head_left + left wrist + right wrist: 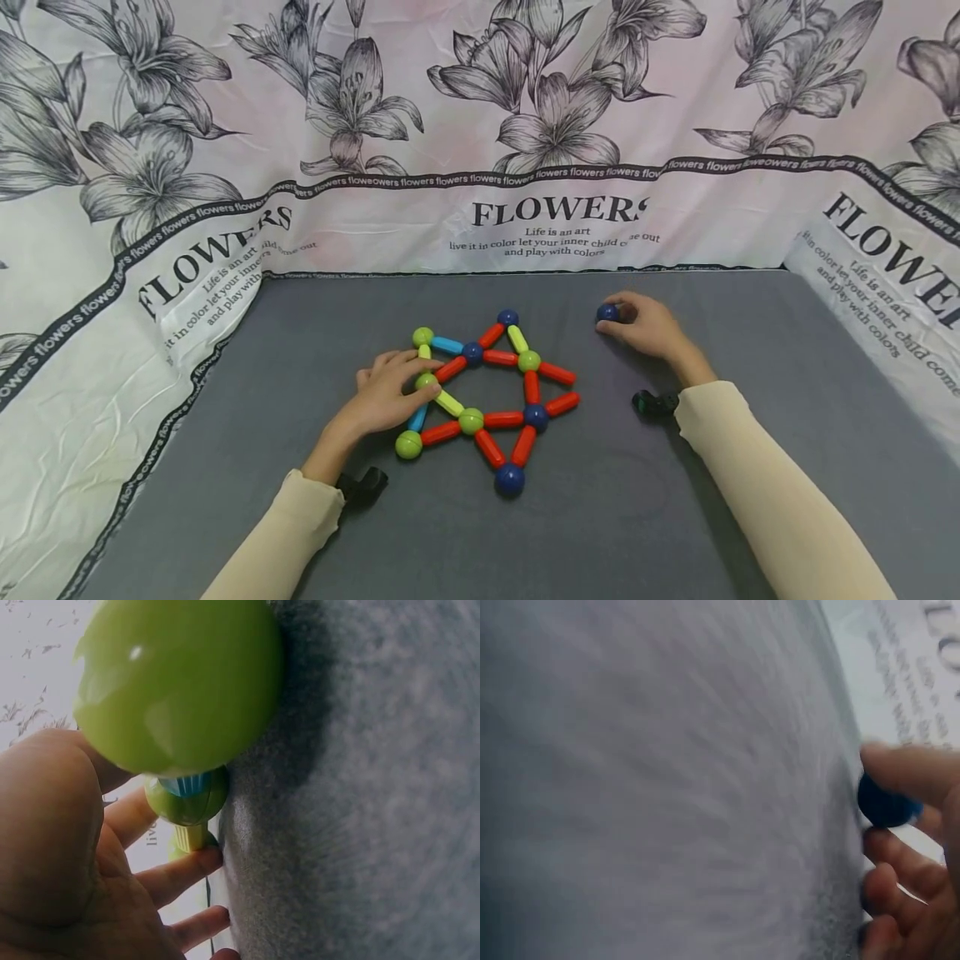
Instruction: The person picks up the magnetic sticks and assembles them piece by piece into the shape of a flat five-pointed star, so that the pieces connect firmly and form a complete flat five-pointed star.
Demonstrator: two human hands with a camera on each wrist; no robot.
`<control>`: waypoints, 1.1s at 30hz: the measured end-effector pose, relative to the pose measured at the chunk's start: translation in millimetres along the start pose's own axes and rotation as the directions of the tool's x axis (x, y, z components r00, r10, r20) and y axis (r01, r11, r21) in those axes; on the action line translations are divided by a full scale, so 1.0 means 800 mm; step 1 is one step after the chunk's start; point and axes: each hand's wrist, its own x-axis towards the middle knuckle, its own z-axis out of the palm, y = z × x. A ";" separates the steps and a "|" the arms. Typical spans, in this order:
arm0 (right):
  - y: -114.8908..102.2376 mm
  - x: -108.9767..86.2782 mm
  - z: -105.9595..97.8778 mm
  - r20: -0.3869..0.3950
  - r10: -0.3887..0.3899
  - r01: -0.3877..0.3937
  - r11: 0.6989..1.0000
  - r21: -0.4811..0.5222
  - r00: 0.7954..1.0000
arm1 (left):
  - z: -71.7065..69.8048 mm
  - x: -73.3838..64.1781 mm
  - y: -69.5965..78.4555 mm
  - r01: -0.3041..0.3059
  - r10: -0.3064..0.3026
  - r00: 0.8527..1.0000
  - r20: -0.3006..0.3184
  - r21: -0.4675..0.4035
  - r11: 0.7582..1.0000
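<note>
A flat frame of magnetic rods and balls lies on the grey cloth, with red rods (503, 419), blue balls (536, 416) and green balls (471, 421). At its left side my left hand (388, 392) holds a green ball (425, 382) between thumb and index finger, the other fingers loosely spread. Close to the left wrist camera looms the frame's lower-left green ball (180, 682), which hides the thumb tip. Off to the right, apart from the frame, my right hand (647, 323) pinches a loose blue ball (607, 312) at the cloth; the right wrist view shows this ball (887, 801) too.
Grey cloth (600, 517) covers the work surface. A white flower-printed cloth (555, 217) with lettering hangs behind and along both sides. Two red rods (558, 373) on the frame's right have free ends. A black wrist camera (654, 403) sits at each cuff.
</note>
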 end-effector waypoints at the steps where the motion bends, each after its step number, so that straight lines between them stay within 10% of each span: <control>1: -0.003 -0.006 0.001 0.031 -0.019 0.019 1.000 0.023 0.999 | 0.000 -0.001 0.000 0.001 -0.001 1.000 -0.001 -0.002 1.000; 12: -0.029 -0.070 0.016 0.276 -0.234 0.165 0.954 0.249 0.932 | 0.004 -0.005 -0.001 0.012 -0.012 1.000 -0.005 -0.006 1.000; 33: -0.051 -0.095 0.040 0.156 -0.331 0.332 0.943 0.024 0.931 | 0.002 -0.001 0.002 -0.003 0.003 1.000 -0.013 0.006 1.000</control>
